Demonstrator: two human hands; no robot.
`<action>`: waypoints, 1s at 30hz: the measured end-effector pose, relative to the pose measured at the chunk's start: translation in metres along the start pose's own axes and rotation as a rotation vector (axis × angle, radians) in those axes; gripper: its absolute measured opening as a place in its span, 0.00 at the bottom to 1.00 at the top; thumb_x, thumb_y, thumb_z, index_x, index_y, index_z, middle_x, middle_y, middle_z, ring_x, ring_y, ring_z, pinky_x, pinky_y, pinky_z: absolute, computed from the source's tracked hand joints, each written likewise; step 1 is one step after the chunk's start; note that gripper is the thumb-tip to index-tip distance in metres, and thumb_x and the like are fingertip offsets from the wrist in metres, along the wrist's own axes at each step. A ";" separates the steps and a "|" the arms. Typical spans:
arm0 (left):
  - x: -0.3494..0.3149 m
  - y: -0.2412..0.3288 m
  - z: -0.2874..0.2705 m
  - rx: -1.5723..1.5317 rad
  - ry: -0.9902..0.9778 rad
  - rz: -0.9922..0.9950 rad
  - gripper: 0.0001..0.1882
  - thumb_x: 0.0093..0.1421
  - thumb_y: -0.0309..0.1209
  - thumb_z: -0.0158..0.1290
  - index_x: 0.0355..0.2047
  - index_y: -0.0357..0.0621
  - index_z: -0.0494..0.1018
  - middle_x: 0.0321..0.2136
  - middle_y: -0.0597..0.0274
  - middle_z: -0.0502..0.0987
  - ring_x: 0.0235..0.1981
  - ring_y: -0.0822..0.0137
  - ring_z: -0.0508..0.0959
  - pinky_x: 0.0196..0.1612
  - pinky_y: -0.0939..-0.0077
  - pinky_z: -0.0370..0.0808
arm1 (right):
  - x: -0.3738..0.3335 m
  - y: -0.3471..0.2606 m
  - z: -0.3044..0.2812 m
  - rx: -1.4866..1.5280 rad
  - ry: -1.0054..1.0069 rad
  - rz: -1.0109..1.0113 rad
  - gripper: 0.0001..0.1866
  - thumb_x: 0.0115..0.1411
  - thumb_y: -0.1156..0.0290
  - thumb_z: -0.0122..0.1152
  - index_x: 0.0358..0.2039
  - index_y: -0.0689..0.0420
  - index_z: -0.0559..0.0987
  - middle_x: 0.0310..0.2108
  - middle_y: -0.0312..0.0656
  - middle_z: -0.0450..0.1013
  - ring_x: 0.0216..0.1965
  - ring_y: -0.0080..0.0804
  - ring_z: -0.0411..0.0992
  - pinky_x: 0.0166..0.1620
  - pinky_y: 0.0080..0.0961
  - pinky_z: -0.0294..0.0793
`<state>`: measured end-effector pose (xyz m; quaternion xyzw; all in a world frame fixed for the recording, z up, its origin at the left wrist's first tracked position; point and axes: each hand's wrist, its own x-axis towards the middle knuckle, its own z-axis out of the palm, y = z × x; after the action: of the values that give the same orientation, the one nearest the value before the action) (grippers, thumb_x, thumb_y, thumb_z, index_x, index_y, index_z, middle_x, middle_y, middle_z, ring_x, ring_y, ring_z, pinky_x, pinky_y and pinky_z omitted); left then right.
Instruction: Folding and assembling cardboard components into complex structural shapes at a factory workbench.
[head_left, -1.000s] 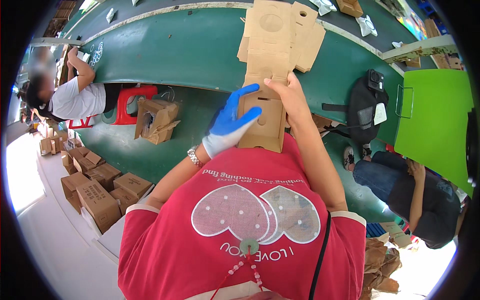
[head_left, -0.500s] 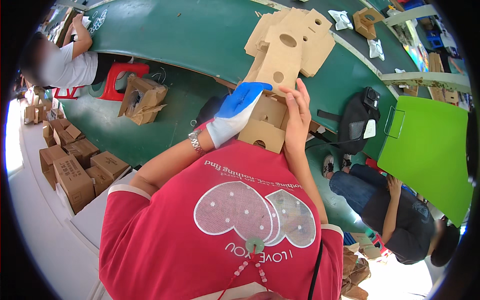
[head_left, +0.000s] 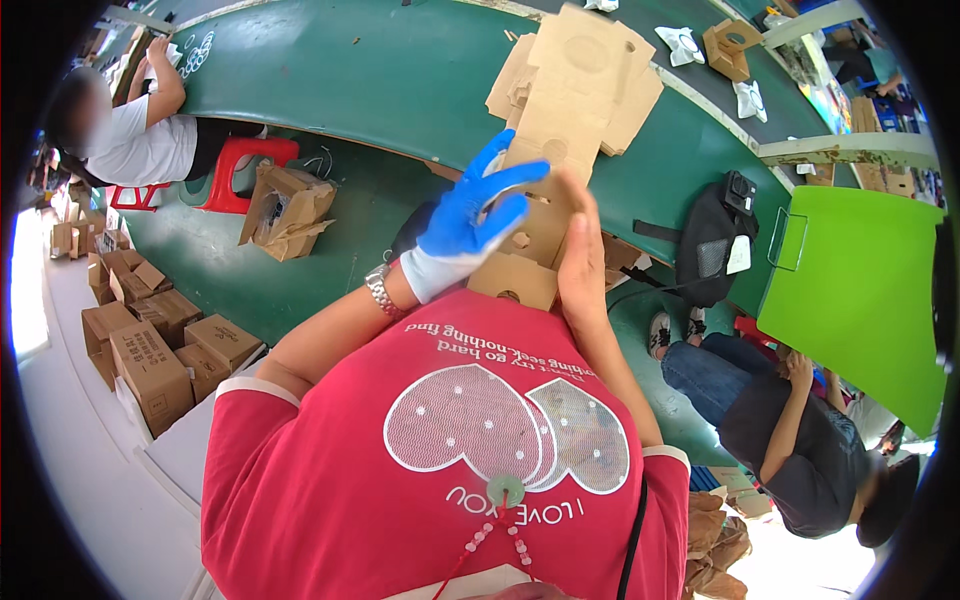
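Observation:
A brown die-cut cardboard piece (head_left: 562, 105) lies lengthwise toward me at the table edge, with round cut-outs along it. Its near end is partly folded up into a box shape, with a front flap (head_left: 512, 277) close to my shirt. My left hand (head_left: 468, 215), in a blue and white glove, is spread over the left side of the piece, fingers apart. Flat along the right side rests my bare right hand (head_left: 582, 255), its fingers extended and slightly blurred. Under the piece, a stack of flat cardboard blanks (head_left: 632, 112) shows at the edges.
The green table (head_left: 350, 70) runs across the far side. A formed cardboard box (head_left: 728, 50) and white wrapped pieces (head_left: 750, 101) lie beyond it. On the right are a black bag (head_left: 705, 245), a bright green board (head_left: 850, 300) and a seated person (head_left: 795, 430); another person (head_left: 150, 135) sits left.
My left hand has gone from closed fingers on the cardboard to spread fingers. The far panel of the cardboard has swung up and outward over the stack. My right hand has shifted slightly left.

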<state>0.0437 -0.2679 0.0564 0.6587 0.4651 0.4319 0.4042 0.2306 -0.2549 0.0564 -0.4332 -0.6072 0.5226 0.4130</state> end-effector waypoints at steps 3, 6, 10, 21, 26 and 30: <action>-0.004 -0.012 0.011 -0.363 0.118 -0.064 0.22 0.69 0.26 0.44 0.63 0.40 0.62 0.59 0.54 0.66 0.62 0.62 0.65 0.64 0.67 0.61 | 0.001 0.013 -0.002 0.106 -0.033 0.193 0.22 0.73 0.61 0.42 0.62 0.59 0.66 0.56 0.47 0.67 0.59 0.35 0.64 0.62 0.31 0.60; 0.001 -0.011 0.021 -0.599 0.242 -0.093 0.30 0.69 0.24 0.46 0.69 0.41 0.51 0.48 0.57 0.76 0.51 0.68 0.72 0.60 0.69 0.66 | 0.014 -0.012 0.012 0.200 0.116 0.234 0.20 0.72 0.64 0.46 0.60 0.61 0.66 0.50 0.45 0.70 0.55 0.29 0.66 0.59 0.28 0.63; 0.014 0.004 0.027 -0.537 0.444 -0.300 0.30 0.67 0.27 0.50 0.67 0.40 0.54 0.48 0.60 0.76 0.49 0.71 0.73 0.56 0.73 0.69 | 0.022 -0.003 0.020 0.370 0.341 0.205 0.19 0.69 0.71 0.52 0.59 0.62 0.66 0.44 0.41 0.72 0.49 0.23 0.68 0.53 0.22 0.67; -0.002 -0.045 -0.015 -0.252 -0.067 -0.641 0.27 0.74 0.44 0.33 0.64 0.36 0.57 0.58 0.49 0.72 0.55 0.60 0.75 0.55 0.67 0.71 | -0.003 0.031 -0.022 0.145 -0.095 -0.018 0.27 0.70 0.53 0.49 0.60 0.62 0.67 0.56 0.39 0.70 0.58 0.30 0.65 0.59 0.29 0.64; 0.044 -0.030 -0.042 -0.132 -0.486 -0.749 0.21 0.72 0.32 0.41 0.64 0.45 0.61 0.51 0.54 0.75 0.42 0.71 0.80 0.43 0.77 0.77 | 0.028 -0.009 -0.036 0.230 -0.035 0.661 0.20 0.69 0.58 0.52 0.45 0.65 0.76 0.52 0.43 0.73 0.48 0.22 0.71 0.52 0.23 0.69; 0.072 -0.002 -0.047 -0.223 -0.676 -0.597 0.26 0.62 0.43 0.58 0.57 0.46 0.72 0.45 0.62 0.79 0.38 0.72 0.78 0.42 0.77 0.76 | 0.049 0.003 -0.058 0.327 -0.360 0.586 0.13 0.64 0.64 0.61 0.42 0.62 0.79 0.47 0.41 0.76 0.47 0.22 0.72 0.54 0.22 0.69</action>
<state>0.0128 -0.1925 0.0823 0.5523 0.4274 0.1051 0.7080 0.2720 -0.1913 0.0622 -0.4179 -0.4291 0.7763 0.1963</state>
